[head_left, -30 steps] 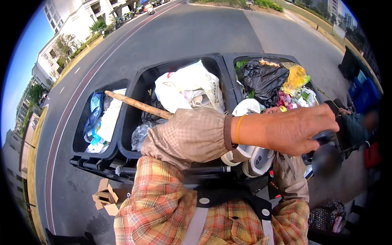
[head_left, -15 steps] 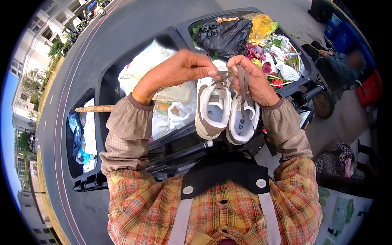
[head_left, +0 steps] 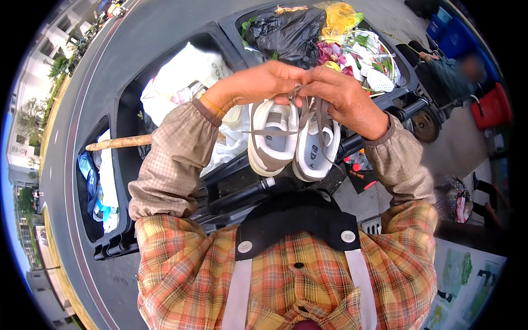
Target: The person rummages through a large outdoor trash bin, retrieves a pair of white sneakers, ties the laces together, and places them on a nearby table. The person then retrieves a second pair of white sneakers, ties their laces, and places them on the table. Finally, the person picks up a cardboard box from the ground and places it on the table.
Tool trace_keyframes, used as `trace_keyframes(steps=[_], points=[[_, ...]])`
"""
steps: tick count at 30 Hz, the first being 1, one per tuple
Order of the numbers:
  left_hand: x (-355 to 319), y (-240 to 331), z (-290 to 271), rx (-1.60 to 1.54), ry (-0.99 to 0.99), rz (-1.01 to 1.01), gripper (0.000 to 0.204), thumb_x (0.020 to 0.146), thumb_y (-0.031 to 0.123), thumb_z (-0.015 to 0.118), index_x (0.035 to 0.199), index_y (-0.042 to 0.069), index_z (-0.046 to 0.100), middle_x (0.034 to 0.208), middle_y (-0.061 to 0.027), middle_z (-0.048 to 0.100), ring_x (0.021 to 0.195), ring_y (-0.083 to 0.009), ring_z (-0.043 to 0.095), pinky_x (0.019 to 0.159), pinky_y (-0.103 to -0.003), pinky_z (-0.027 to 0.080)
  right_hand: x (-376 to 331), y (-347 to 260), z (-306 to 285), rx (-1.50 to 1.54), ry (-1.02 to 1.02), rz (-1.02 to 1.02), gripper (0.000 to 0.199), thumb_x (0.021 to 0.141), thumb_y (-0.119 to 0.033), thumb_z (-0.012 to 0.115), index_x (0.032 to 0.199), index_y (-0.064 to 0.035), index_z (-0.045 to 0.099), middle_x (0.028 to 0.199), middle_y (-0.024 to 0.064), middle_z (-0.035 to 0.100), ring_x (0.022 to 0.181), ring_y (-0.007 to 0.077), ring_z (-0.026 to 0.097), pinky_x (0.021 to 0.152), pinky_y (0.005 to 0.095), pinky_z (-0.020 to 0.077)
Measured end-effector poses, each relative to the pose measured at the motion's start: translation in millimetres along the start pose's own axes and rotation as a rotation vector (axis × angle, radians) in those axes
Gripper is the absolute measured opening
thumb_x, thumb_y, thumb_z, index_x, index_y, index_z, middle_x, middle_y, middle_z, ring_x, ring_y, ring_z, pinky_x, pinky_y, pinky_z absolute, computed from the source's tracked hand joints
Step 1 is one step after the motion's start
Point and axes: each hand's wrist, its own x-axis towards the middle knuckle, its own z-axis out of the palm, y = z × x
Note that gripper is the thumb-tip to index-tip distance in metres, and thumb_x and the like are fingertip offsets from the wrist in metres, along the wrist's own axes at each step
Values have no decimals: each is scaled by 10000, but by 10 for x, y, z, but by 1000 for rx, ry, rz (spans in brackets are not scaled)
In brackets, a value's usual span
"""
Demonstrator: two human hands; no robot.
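A pair of white-and-beige sneakers hangs side by side below my hands, a left shoe (head_left: 260, 155) and a right shoe (head_left: 304, 171), their openings facing me. My left hand (head_left: 263, 81) is closed, its fingertips pinching the grey-brown shoelaces (head_left: 320, 118) above the shoes. My right hand (head_left: 345, 98) meets it there, fingers bent and closed on the same laces. One lace end stretches sideways across the left shoe's opening; another dangles over the right shoe. The fingertips partly hide where the laces cross, so I cannot see whether they are knotted.
Beyond the shoes stand open dark bins. One holds a white bag (head_left: 184, 77); another has a black bag (head_left: 289, 36), a yellow bag (head_left: 342, 21) and flowers. A wooden stick (head_left: 121, 142) juts out at left. A person (head_left: 454, 74) is at far right, near a red container (head_left: 491, 107).
My hands have come together, the right closing over the laces beside the left. A lace end now lies across the left shoe. The whole view has shifted slightly.
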Motion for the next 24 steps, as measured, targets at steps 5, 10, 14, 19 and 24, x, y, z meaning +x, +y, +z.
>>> trace_keyframes(steps=[5,10,14,19,24], points=[[19,1,45,-53,21,-3,343,889,181,536,1176,-6,530,871,-6,589,758,-57,507,661,-197,403,-84,66,101,-15,126,41,341,611,120,540,919,-22,578,839,83,545,773,271,572,628,330,478],[-14,61,45,247,183,45,264,883,192,553,1067,9,599,831,33,587,757,-40,499,693,-198,410,-101,77,58,-66,150,35,316,633,97,554,921,-30,588,823,86,544,738,264,583,605,323,479],[-21,138,43,934,302,328,172,872,193,551,931,45,616,760,-6,590,690,-144,502,684,-277,405,-125,46,-40,-319,30,25,253,658,0,580,904,-57,566,729,64,503,639,238,574,515,325,453],[-30,193,59,1373,455,393,141,847,185,552,859,66,628,738,-47,577,715,-238,475,675,-343,382,-103,-103,-137,-508,-120,-25,184,666,-70,578,841,-63,519,670,54,483,602,225,564,473,323,434],[-152,15,-96,1257,509,263,216,834,254,595,773,50,635,652,-29,568,652,-170,473,595,-313,366,-214,-233,-156,-410,-228,76,127,717,-104,600,804,-48,527,662,63,480,666,240,562,514,342,439]])
